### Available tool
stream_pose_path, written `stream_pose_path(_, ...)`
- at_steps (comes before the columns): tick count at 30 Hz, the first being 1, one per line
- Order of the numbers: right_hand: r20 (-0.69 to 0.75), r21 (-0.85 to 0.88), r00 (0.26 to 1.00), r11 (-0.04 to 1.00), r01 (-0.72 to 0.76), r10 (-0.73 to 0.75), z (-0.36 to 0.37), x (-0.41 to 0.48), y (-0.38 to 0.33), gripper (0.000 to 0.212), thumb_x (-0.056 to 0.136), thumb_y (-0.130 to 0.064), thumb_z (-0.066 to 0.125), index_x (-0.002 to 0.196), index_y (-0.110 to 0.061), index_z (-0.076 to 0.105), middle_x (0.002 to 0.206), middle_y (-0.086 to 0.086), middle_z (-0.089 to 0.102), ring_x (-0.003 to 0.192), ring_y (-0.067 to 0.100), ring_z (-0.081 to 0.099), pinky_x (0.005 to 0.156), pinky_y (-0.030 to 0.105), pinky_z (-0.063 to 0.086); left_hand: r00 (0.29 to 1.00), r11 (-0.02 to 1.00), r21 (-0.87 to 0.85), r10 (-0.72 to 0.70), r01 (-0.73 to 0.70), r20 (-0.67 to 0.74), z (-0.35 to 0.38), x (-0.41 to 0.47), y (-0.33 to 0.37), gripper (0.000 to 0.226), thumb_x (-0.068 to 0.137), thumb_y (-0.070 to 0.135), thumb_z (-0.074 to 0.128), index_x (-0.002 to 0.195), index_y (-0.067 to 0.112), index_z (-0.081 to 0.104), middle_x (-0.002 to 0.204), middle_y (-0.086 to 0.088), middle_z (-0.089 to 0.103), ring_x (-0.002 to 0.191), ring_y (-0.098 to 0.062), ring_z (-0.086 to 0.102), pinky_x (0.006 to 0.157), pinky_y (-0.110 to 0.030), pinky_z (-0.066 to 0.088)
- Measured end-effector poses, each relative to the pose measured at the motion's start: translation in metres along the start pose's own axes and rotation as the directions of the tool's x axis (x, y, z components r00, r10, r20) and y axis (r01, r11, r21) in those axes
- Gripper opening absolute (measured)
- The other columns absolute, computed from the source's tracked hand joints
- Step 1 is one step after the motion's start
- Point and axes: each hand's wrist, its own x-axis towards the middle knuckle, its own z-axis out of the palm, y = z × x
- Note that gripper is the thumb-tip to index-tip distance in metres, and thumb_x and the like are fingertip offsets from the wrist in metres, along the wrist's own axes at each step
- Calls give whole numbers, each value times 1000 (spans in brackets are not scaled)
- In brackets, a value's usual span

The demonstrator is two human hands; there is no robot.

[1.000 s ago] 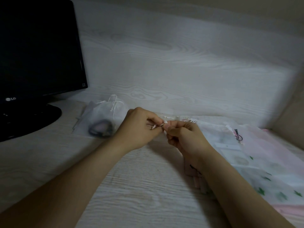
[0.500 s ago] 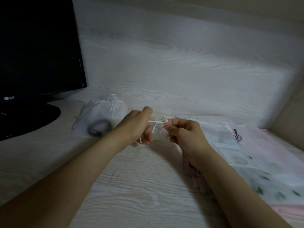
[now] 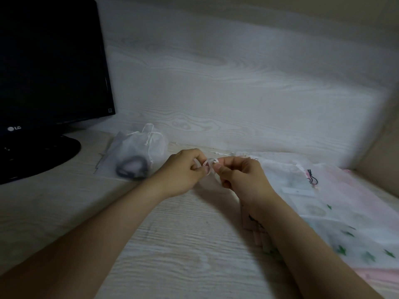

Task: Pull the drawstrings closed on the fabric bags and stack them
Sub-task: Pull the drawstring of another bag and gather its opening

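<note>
A: What do we have, biggest first?

B: We see the pale wood-grain desk (image 3: pixel 64 212) filling the lower view, with a back panel (image 3: pixel 216 83) of the same grain at twelve o'clock. A black monitor (image 3: pixel 49 61) on its round foot stands at ten o'clock.

A: And the bags?

B: At three to four o'clock we see a flat pile of bags (image 3: pixel 356 212), sheer white and pink, some printed with small green shapes, lying on the desk. At ten o'clock from our hands sits a small white bag (image 3: pixel 138 154), its mouth gathered, its cords looped on top, and a dark ring-shaped thing showing through the fabric.

A: The hands?

B: Our left grip (image 3: pixel 183 171) and right grip (image 3: pixel 241 178) meet near the middle, just above the desk, knuckles almost touching. Both have fingers curled. Each pinches the thin white drawstring (image 3: pixel 208 164), which loops between the fingertips.

A: Is the bag on that string visible?

B: We can make out only a blurred, sheer patch under the two grips, at six o'clock from the string; we cannot tell its shape.
</note>
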Motion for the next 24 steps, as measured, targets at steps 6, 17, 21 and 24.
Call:
stream_pose_path(6, -33, 13, 999, 1000, -2, 3, -2, -2, -2, 14, 97, -6, 69, 100, 7, 74, 61, 2, 60, 56, 11, 50, 58, 22, 46, 990, 990, 51, -133, 135, -49, -4, 3, 7, 23, 106, 28, 49, 91, 19, 63, 89, 5, 65, 85, -16, 60, 72, -33, 46)
stream_pose_path(17, -55, -50, 998, 999, -4, 1, -4, -7, -8, 9, 89, -6, 79, 97, -5, 82, 93, 16, 78, 74, 16, 64, 70, 24, 57, 954, 951, 154, -241, 269, -181, -7, 7, -2, 28, 103, 24, 43, 89, 18, 66, 96, 0, 71, 94, -28, 66, 97, -50, 53)
stream_pose_path(21, -71, -472, 990, 878, 74, -121, -8, -2, -3, 9, 93, -14, 75, 92, -16, 83, 76, -8, 77, 65, -2, 66, 64, 12, 49, 962, 922, 296, -202, 251, -186, -6, 5, 1, 32, 108, 24, 36, 104, 16, 67, 107, -2, 71, 99, -27, 64, 99, -50, 51)
stream_pose_path(24, -51, -668, 972, 731, 138, -230, -5, -3, -4, 13, 93, -19, 69, 90, -18, 81, 70, -12, 71, 62, -2, 62, 58, 4, 40, 961, 907, 345, -172, 241, -218, -6, 6, 1, 32, 109, 25, 36, 108, 17, 67, 112, -1, 69, 106, -28, 62, 99, -47, 48)
